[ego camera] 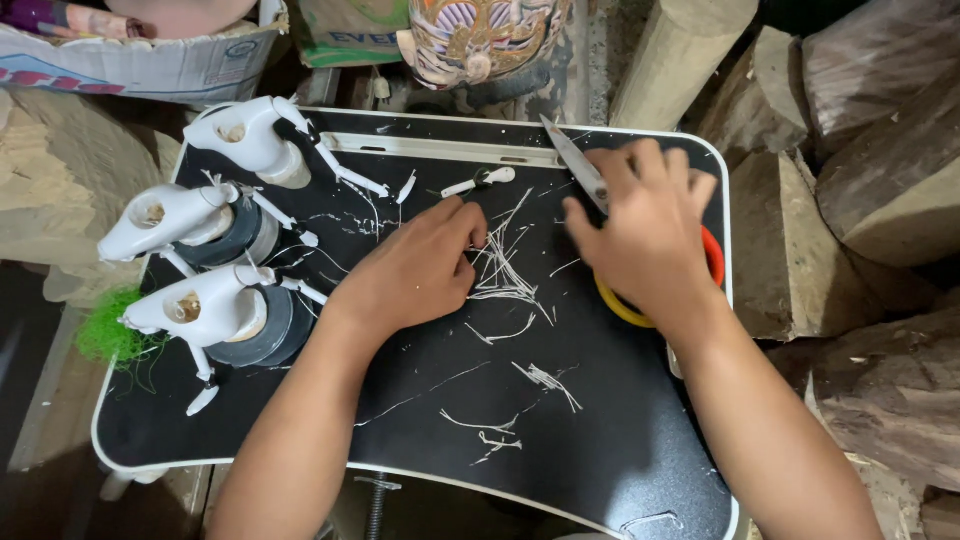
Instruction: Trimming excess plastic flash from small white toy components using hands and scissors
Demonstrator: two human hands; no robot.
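- While a black tray table [560,470] with a white rim fills the head view, both bare hands are seen working over its upper middle.
- A knife [575,163] is gripped in the right hand [645,235], fingers closed round the handle, and its grey blade is pointed up and to the left, toward the far rim.
- Under the right wrist a red and yellow ring [712,262] is partly hidden; what it belongs to cannot be told.
- The left hand [415,270] is laid on the table with its fingers curled together, the fingertips pinched at a cluster of thin white shavings [505,270]; whether one strand is actually held cannot be told.
- More shavings are scattered lower on the table, well apart from both hands.
- A small white carved piece [480,181] is seen just beyond the left fingertips, near the far rim.
- Three white carved figures [200,215] are propped on rolls of dark tape [262,335] along the left side of the table, their thin limbs stretched toward the middle.
- Rough wood blocks [870,150] are stacked to the right of the table, and a painted carved mask [480,40] is seen beyond it.
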